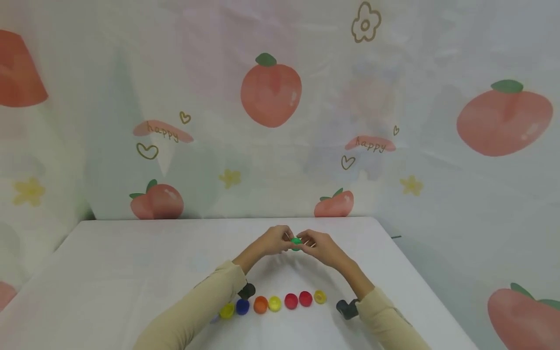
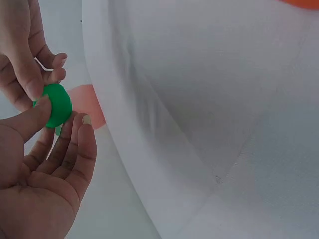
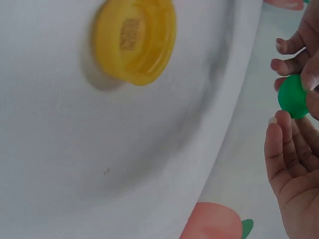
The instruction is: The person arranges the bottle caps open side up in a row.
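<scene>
A small green bottle cap (image 1: 296, 243) is held up between both hands, above the far part of the table. My left hand (image 1: 276, 240) pinches it from the left; in the left wrist view its thumb lies on the green cap (image 2: 60, 105) with fingers curled behind. From the other side, my right hand (image 1: 321, 247) pinches the cap with its thumb and fingers. The fingertips of both hands meet around it, hiding part of its edge. In the right wrist view the green cap (image 3: 293, 96) appears at the right edge, between the two hands.
A row of caps lies on the white table (image 1: 144, 272) nearer me: yellow (image 1: 226, 311), blue (image 1: 242, 306), orange (image 1: 260, 305), yellow (image 1: 274, 304), two red (image 1: 291, 301) and another yellow (image 1: 320, 296). Black wrist cameras (image 1: 347, 309) hang over it. A fruit-patterned curtain (image 1: 201, 87) stands behind.
</scene>
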